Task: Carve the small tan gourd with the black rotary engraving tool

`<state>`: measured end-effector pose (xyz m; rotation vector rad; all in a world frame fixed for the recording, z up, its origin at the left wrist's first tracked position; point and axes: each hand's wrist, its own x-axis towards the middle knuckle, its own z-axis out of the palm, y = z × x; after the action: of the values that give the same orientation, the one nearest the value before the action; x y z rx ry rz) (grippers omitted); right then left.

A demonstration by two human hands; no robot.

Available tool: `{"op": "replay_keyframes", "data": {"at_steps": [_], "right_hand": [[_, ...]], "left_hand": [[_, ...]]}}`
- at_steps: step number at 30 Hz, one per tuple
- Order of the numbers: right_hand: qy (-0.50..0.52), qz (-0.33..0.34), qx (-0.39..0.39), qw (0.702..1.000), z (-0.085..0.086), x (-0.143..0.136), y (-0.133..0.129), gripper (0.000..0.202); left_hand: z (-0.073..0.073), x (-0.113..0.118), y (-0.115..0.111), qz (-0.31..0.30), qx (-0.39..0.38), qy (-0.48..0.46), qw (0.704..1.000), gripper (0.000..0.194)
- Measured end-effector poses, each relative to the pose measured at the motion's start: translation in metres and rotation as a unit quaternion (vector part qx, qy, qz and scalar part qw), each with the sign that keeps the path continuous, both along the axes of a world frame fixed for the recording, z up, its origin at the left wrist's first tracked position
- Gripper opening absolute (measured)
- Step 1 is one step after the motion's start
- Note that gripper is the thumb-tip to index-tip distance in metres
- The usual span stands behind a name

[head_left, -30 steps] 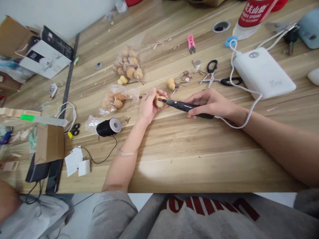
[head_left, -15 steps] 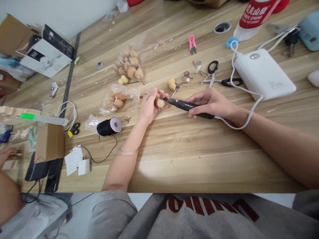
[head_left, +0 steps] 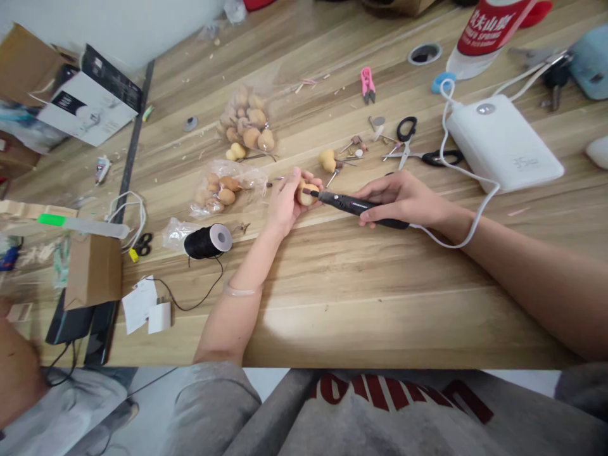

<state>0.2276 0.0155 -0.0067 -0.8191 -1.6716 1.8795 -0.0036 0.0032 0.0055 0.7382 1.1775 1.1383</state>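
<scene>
My left hand is closed around a small tan gourd near the middle of the table. In my right hand is a black rotary tool, lying slantwise with its tip against the gourd's face. A white cable runs from the tool's rear end to a white power bank at the right. Just beyond my hands lie a yellow gourd and several small tool bits. Plastic bags of gourds rest to the left.
Black-handled scissors, pink snips and a water bottle lie or stand toward the back right. A black cord spool is by my left forearm. Boxes and another person's arm are at the left.
The tool's tip has shifted slightly left and down over the gourd, whose pale face has turned more into view. The other person's hand at the far left has mostly drawn out of view.
</scene>
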Motion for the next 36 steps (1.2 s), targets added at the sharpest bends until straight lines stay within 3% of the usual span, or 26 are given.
{"op": "replay_keyframes", "data": {"at_steps": [16, 36], "right_hand": [[0.024, -0.004, -0.03, 0.999, -0.0019, 0.0, 0.0002, 0.036], [0.007, 0.01, -0.023, 1.0, 0.0003, 0.0019, 0.0036, 0.042]], "left_hand": [[0.0012, 0.0008, -0.0002, 0.012, -0.018, 0.024, 0.999, 0.034], [-0.0032, -0.0026, -0.0004, -0.013, 0.028, 0.008, 0.999, 0.027]]}}
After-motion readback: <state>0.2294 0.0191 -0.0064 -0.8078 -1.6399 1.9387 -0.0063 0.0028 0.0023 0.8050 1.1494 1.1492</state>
